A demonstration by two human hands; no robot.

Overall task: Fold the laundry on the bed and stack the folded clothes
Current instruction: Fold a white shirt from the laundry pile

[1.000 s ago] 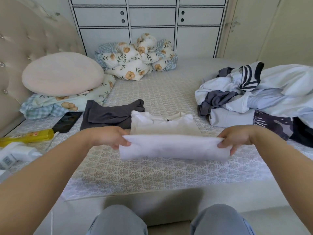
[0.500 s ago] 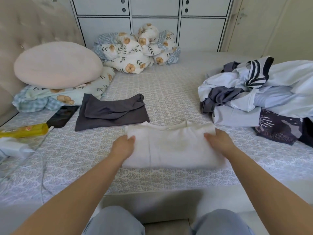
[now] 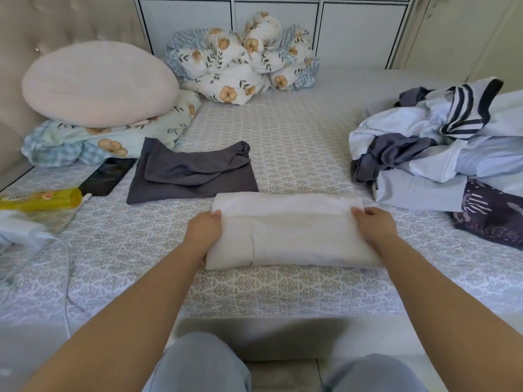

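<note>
Left hand at 9 o'clock of the folded white shirt, fingers curled over its left edge, tips hidden under or in the cloth; thumb up along the edge. Right hand at 3 o'clock, fingers bent round the right edge, gripping it. Shirt lies flat between both hands, on the bed near its front edge, folded to a broad rectangle with a doubled band along the far side.

At 11 o'clock of the shirt, just beside its far left corner: a folded dark grey garment. At 2 o'clock, apart from the shirt: unfolded clothes pile, pale blue, grey and striped pieces, cut off by the right frame edge.

Hard to read: yellow tube and a white object with a cord at far left, blurred. Dark flat phone partly under the pillows.

Bed cover grey-patterned. Round pink cushion on floral pillows at 10 o'clock; floral quilt bundle at 12, against white panelled cupboards. Padded headboard left.
</note>
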